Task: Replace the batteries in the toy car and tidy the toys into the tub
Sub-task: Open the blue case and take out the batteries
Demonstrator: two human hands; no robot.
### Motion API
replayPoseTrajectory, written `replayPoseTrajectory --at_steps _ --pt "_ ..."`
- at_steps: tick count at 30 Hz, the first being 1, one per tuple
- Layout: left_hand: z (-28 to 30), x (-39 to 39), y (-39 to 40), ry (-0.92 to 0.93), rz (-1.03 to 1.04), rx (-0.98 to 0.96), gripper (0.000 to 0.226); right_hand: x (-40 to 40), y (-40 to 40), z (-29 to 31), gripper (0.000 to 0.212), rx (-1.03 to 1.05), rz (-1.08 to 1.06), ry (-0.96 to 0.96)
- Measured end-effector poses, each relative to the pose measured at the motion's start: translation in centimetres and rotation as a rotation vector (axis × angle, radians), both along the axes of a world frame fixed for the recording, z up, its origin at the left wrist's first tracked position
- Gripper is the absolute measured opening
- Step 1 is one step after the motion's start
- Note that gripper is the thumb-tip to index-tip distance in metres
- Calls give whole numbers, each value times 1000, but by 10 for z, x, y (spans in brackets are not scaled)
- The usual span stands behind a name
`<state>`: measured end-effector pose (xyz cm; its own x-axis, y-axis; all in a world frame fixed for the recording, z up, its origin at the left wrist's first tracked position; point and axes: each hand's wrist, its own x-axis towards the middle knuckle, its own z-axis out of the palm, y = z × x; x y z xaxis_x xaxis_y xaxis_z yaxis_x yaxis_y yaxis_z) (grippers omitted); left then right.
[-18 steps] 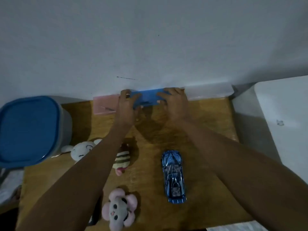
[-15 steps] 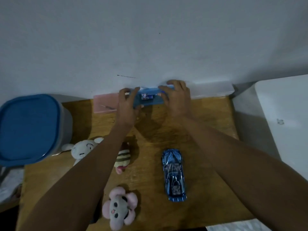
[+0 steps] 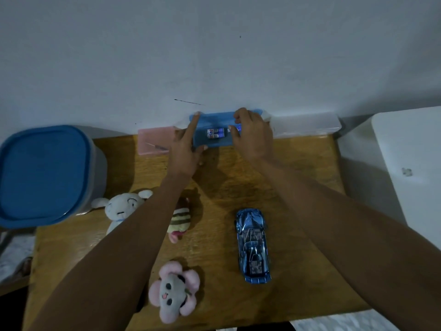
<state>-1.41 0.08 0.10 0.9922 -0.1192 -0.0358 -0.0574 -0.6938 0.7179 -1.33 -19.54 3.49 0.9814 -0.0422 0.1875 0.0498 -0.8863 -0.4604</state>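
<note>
Nearest the camera, on the wooden bench (image 3: 226,187), lies a grey plush with pink petals round its face (image 3: 174,291). To its right the blue toy car (image 3: 253,243) sits lengthwise, well apart from both hands. Farther in, a striped plush (image 3: 180,219) shows partly from under the left forearm, and a white plush (image 3: 121,207) lies beside it, close to the tub (image 3: 47,173). The tub stands at the bench's left edge with its blue lid on.

At the far edge of the bench, against the pale wall (image 3: 214,56), stands a row of small plastic cases: a pink case (image 3: 152,142), a blue case (image 3: 212,132) and a clear case (image 3: 307,126). The blue case is open, and two batteries (image 3: 216,133) lie side by side inside it; their labels carry red and blue print too small to read.

The left hand (image 3: 186,149) holds the blue case's left end, forefinger stretched along its far corner and thumb curled round its near edge. The right hand (image 3: 254,134) covers the case's right end, its fingers (image 3: 235,119) curled over the raised lid and its thumb reaching in beside the batteries.

A white surface (image 3: 410,163) with a small grey mark stands to the right of the bench.
</note>
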Motion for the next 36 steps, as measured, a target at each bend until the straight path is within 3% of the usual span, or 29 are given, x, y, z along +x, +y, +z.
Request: replayPoseTrajectory --at_steps 5,11,20,36 --pt "-9 4 4 7 -7 -53 97 -3 2 -10 19 -71 165 -26" --pt "-17 9 9 -44 -44 -58 95 13 20 -19 27 -162 343 115" --pt "-22 11 8 -85 -39 -40 93 10 28 -30 37 -335 382 199" --pt "-25 9 7 -95 -29 -77 92 9 25 -37 35 -273 426 281"
